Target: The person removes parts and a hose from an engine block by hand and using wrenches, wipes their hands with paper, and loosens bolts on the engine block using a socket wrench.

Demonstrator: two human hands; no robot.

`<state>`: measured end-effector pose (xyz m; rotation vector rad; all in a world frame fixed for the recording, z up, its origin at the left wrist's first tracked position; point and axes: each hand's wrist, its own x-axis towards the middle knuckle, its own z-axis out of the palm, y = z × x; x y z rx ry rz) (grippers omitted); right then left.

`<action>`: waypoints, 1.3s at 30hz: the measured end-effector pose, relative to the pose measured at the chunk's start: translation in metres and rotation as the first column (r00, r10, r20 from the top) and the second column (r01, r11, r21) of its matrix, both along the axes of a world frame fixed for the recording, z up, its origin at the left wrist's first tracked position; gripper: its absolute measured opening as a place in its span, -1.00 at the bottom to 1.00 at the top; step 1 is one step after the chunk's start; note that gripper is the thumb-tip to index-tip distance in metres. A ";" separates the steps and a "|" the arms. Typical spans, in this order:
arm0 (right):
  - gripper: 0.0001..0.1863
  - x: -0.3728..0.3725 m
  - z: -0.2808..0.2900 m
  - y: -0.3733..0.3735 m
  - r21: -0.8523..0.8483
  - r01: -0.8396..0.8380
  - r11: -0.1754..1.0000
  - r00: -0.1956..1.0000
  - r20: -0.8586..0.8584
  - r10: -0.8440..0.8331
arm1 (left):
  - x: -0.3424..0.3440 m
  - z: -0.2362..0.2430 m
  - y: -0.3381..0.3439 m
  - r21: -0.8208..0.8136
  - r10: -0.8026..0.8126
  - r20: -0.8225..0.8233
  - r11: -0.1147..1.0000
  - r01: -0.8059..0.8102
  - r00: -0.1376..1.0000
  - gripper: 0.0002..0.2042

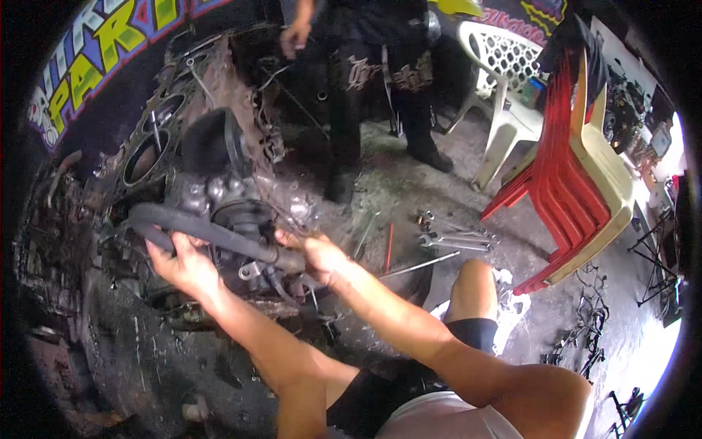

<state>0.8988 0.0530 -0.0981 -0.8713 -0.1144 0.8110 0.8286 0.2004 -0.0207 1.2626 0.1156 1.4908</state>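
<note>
Hose, thick black rubber (212, 233), runs between both hands over the engine block (219, 146): left hand (183, 263) curls around its left end, right hand (318, 256) grips its right end; wrenches (453, 238) lie right.

Wrenches (455, 240) right of engine (212, 168) (floor)

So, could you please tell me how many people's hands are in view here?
3: the person's left hand grips the black hose, their right hand holds its other end, and a bystander's hand hangs at the top. Others may be hidden.
</note>
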 end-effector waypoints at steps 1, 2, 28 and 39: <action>-0.59 0.000 0.007 -0.006 -0.022 -0.045 0.999 0.998 -0.045 0.044 | 0.003 0.001 -0.004 -0.015 0.006 -0.020 1.000 -0.006 1.000 -0.88; -0.57 -0.001 0.009 -0.004 0.004 -0.062 0.998 0.998 -0.022 0.062 | 0.000 0.004 -0.005 -0.018 0.007 0.002 1.000 -0.007 1.000 -0.88; -0.74 0.008 -0.002 0.000 -0.025 -0.025 0.999 0.988 -0.156 0.020 | -0.005 0.013 -0.009 -0.112 -0.070 0.013 0.991 0.071 0.997 -0.77; -0.70 0.001 -0.004 -0.003 0.070 -0.082 0.994 0.990 -0.105 0.089 | -0.007 0.016 -0.009 -0.104 -0.052 -0.006 0.993 0.051 0.999 -0.79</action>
